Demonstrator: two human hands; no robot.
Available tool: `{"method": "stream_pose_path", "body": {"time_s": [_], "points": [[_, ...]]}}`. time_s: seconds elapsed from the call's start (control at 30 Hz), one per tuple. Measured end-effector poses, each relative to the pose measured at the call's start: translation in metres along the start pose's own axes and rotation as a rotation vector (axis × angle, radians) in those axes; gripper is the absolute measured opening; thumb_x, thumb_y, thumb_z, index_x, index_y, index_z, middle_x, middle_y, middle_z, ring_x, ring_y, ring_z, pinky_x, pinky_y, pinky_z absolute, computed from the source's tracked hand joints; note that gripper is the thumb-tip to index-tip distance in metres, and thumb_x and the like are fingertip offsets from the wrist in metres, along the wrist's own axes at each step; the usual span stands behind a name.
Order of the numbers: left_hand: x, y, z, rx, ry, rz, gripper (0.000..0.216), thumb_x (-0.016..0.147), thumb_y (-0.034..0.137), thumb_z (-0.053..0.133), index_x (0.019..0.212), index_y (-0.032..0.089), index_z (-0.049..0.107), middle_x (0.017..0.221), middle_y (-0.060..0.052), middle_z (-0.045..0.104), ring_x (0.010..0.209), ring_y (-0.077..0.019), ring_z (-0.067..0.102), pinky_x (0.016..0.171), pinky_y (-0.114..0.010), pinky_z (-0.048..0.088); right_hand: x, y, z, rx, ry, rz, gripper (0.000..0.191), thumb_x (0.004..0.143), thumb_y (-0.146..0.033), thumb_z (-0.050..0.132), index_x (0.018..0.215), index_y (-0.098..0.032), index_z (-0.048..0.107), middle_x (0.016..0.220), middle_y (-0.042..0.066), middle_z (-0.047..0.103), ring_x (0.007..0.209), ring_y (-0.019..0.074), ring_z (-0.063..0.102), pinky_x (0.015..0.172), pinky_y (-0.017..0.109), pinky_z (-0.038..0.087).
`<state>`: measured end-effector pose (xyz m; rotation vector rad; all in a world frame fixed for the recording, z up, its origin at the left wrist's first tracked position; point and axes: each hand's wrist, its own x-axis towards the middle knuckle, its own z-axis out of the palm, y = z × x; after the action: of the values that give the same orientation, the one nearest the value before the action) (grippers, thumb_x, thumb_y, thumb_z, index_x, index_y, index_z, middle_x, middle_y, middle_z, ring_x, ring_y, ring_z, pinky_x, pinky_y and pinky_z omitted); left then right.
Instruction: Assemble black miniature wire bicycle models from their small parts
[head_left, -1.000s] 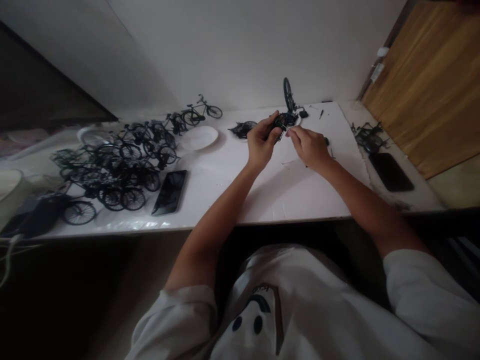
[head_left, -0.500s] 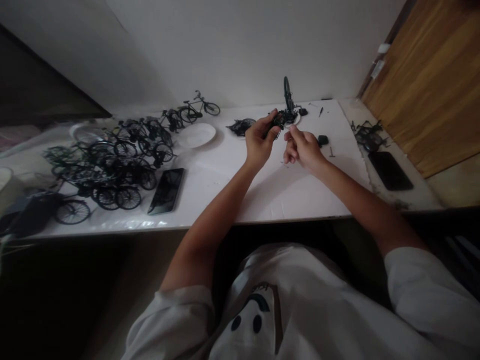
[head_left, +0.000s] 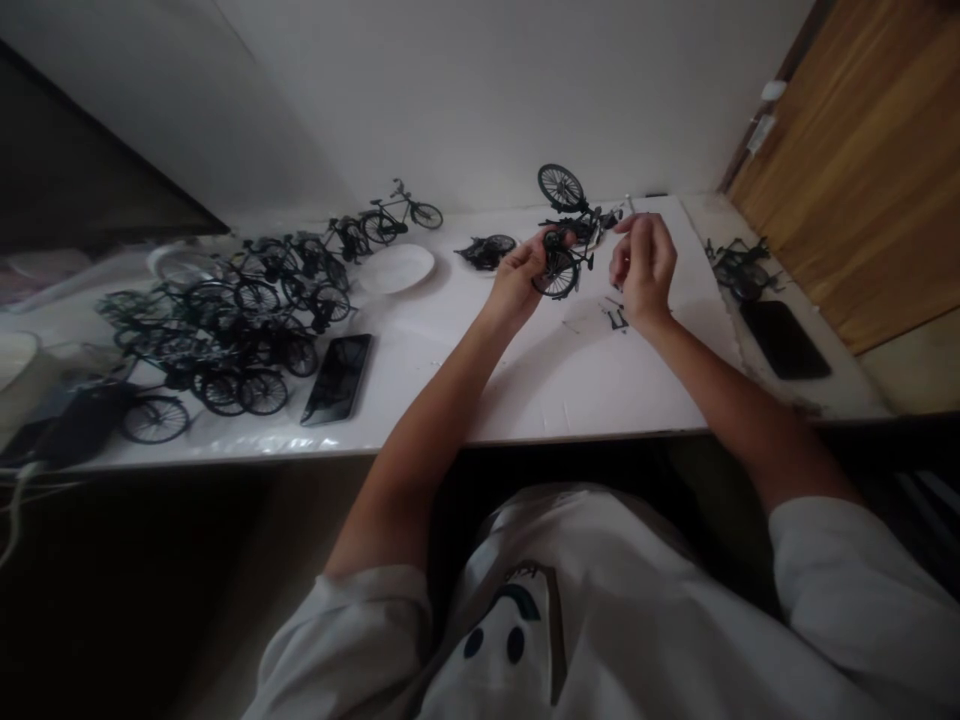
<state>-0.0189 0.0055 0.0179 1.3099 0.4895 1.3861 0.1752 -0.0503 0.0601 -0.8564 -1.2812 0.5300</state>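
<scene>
My left hand [head_left: 519, 272] is closed around a dark miniature bicycle [head_left: 559, 268], held over the white board with one wheel low by the fingers and another wheel standing up behind. To the right of it, apart from the bicycle, my right hand [head_left: 646, 262] is raised with its fingers curled in. Whatever lies between those fingertips, if anything, is too small to name; a thin pale tip shows just above them. Small dark parts [head_left: 616, 318] lie on the board below my right hand.
Many miniature bicycles [head_left: 247, 310] crowd the left side, with one bicycle [head_left: 401, 212] standing by the wall. Nearby are a white plate [head_left: 397, 268] and a phone [head_left: 337, 380]. Further right lie more dark bicycle parts [head_left: 742, 268] and a black flat object [head_left: 785, 340].
The bicycle has been turned in my left hand, so its wheel now faces me. My right hand has moved away from it, to the right and back.
</scene>
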Motion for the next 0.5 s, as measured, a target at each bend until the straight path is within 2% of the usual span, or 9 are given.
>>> {"method": "stream_pose_path", "body": {"time_s": [0.07, 0.13, 0.17, 0.23, 0.33, 0.4, 0.5], "points": [[-0.002, 0.005, 0.003, 0.003, 0.005, 0.004, 0.06, 0.096, 0.068, 0.078, 0.135, 0.023, 0.077, 0.143, -0.015, 0.077, 0.157, -0.0334, 0.057, 0.131, -0.055, 0.047, 0.007, 0.011, -0.003, 0.018, 0.069, -0.023, 0.059, 0.105, -0.086, 0.035, 0.107, -0.031, 0.059, 0.066, -0.004, 0.046, 0.049, 0.0159, 0.043, 0.046, 0.033, 0.036], [-0.005, 0.012, 0.009, -0.01, 0.005, -0.015, 0.059, 0.096, 0.068, 0.078, 0.136, 0.024, 0.076, 0.147, -0.014, 0.075, 0.158, -0.0344, 0.056, 0.128, -0.055, 0.051, 0.014, 0.023, -0.005, -0.001, 0.063, 0.048, 0.064, 0.105, -0.087, 0.027, 0.115, -0.033, 0.059, 0.069, -0.003, 0.048, 0.05, 0.0165, 0.042, 0.043, 0.032, 0.032], [-0.007, 0.016, 0.013, -0.031, 0.009, -0.041, 0.058, 0.096, 0.066, 0.079, 0.137, 0.025, 0.076, 0.15, -0.014, 0.073, 0.158, -0.0347, 0.056, 0.127, -0.055, 0.052, 0.018, 0.028, -0.006, 0.032, 0.07, 0.111, 0.062, 0.105, -0.087, 0.028, 0.115, -0.033, 0.058, 0.069, -0.004, 0.046, 0.049, 0.0159, 0.042, 0.042, 0.03, 0.03], [-0.012, 0.024, 0.021, -0.118, 0.046, -0.118, 0.054, 0.099, 0.061, 0.078, 0.141, 0.026, 0.074, 0.154, -0.014, 0.07, 0.16, -0.0342, 0.054, 0.127, -0.055, 0.052, 0.022, 0.033, -0.006, 0.126, 0.1, 0.282, 0.051, 0.103, -0.081, 0.042, 0.107, -0.032, 0.055, 0.067, -0.007, 0.039, 0.047, 0.0139, 0.041, 0.041, 0.026, 0.027], [-0.016, 0.035, 0.032, -0.311, 0.151, -0.227, 0.05, 0.106, 0.05, 0.072, 0.15, 0.025, 0.069, 0.16, -0.013, 0.066, 0.163, -0.0314, 0.05, 0.132, -0.052, 0.046, 0.02, 0.027, -0.003, 0.258, 0.058, 0.51, 0.035, 0.097, -0.061, 0.068, 0.096, -0.029, 0.052, 0.062, -0.011, 0.032, 0.044, 0.0102, 0.036, 0.04, 0.021, 0.025], [-0.016, 0.039, 0.037, -0.399, 0.184, -0.267, 0.048, 0.111, 0.044, 0.065, 0.156, 0.027, 0.064, 0.161, -0.011, 0.066, 0.164, -0.0288, 0.048, 0.134, -0.049, 0.043, 0.014, 0.018, 0.001, 0.309, 0.019, 0.598, 0.034, 0.093, -0.052, 0.076, 0.091, -0.028, 0.053, 0.06, -0.012, 0.029, 0.043, 0.0082, 0.03, 0.039, 0.02, 0.022], [-0.016, 0.041, 0.038, -0.465, 0.194, -0.284, 0.047, 0.116, 0.039, 0.055, 0.162, 0.029, 0.058, 0.161, -0.008, 0.066, 0.164, -0.0268, 0.048, 0.135, -0.048, 0.042, 0.004, 0.006, 0.009, 0.343, -0.056, 0.649, 0.04, 0.09, -0.057, 0.08, 0.087, -0.027, 0.055, 0.059, -0.013, 0.025, 0.042, 0.0077, 0.025, 0.039, 0.022, 0.021]]}}
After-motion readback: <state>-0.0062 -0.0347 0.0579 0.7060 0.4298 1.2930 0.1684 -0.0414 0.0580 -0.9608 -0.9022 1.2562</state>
